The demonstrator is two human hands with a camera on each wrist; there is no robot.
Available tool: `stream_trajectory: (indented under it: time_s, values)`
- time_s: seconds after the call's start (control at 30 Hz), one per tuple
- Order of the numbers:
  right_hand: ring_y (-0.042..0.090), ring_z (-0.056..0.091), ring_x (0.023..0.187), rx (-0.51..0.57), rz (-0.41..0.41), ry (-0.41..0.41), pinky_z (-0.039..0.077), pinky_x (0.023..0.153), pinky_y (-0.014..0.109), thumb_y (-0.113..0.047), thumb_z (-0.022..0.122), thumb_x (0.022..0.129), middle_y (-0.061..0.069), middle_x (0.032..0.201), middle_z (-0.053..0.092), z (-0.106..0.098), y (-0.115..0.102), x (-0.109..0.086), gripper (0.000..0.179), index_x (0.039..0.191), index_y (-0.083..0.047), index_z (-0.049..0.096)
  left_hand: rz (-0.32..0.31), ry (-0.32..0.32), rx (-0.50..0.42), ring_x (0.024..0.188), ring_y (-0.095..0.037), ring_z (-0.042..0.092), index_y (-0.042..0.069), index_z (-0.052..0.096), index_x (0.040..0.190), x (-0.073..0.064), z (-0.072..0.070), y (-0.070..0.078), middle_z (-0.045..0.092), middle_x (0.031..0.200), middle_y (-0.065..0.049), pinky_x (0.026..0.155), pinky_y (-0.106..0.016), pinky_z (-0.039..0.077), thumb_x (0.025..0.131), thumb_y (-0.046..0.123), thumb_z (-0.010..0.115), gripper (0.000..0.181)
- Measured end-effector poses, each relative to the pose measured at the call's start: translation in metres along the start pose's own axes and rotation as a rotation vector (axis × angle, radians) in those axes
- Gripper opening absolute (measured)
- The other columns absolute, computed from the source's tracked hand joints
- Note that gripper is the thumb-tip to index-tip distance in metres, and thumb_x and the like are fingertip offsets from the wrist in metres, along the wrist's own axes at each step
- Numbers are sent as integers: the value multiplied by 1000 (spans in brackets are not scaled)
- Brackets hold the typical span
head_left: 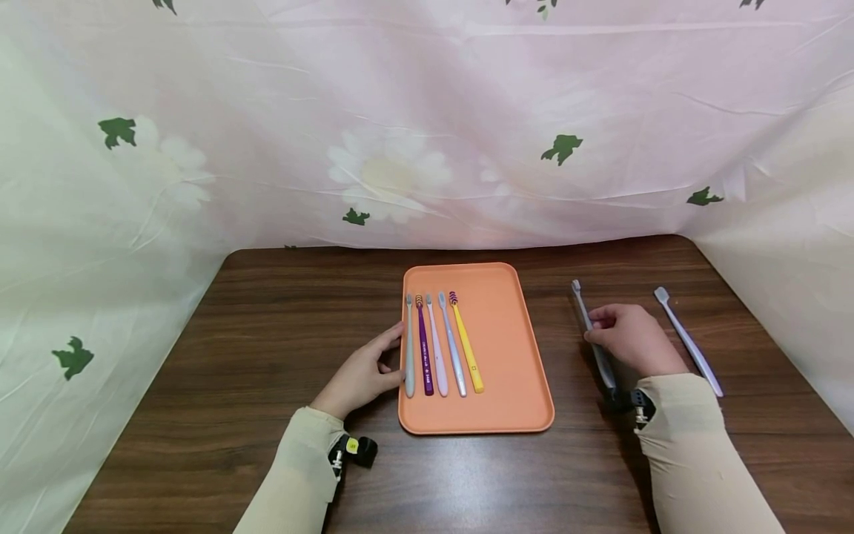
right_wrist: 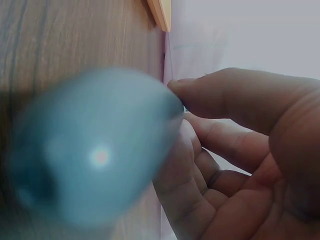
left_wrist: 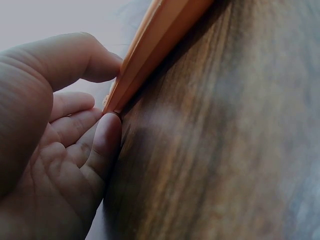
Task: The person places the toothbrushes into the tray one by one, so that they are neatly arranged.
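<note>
In the head view, my right hand (head_left: 630,337) pinches a grey-blue toothbrush (head_left: 603,363) between thumb and fingers, to the right of the tray. Its rounded handle end (right_wrist: 100,150) looms blurred in the right wrist view. My left hand (head_left: 360,374) touches the left edge of an orange tray (head_left: 510,334), with thumb and forefinger tips against the rim. On the tray several toothbrushes lie side by side, heads away from me: a grey-green toothbrush (head_left: 410,356) at the left, a purple toothbrush (head_left: 425,356), a pink toothbrush (head_left: 437,352), a light blue toothbrush (head_left: 452,352) and a yellow toothbrush (head_left: 467,345).
A pale lavender toothbrush (head_left: 690,345) lies on the dark wooden table (head_left: 287,334), right of my right hand. Floral cloth (head_left: 467,148) hangs behind the table and along both sides. The tray's right half shows bare orange surface.
</note>
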State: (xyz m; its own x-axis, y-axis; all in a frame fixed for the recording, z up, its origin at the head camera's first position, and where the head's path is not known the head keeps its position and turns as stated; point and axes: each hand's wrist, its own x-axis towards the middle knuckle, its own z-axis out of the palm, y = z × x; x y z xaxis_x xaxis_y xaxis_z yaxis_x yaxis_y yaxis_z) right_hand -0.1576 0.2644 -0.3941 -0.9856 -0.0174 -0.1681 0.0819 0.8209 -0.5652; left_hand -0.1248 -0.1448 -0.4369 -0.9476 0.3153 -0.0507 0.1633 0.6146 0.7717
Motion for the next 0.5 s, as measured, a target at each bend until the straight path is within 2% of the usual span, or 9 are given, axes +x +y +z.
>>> stream_trajectory:
  time_s: [0.23,0.5]
  values:
    - [23,56,75,-5,-19,3,45,60,31,-15,66,84,14,89,63,0,-3,0,34,110,7,60,4,7,-3,80,-9,58,20,32,146,0,0,1,46,138,1,70,-25,50,82,17,70,75]
    - [23,55,76,1,-1,-11,45,61,31,-17,65,85,14,90,62,2,-6,-1,35,110,6,60,-12,4,-1,82,-8,57,22,32,146,0,-1,2,46,138,3,71,-25,49,82,18,70,74]
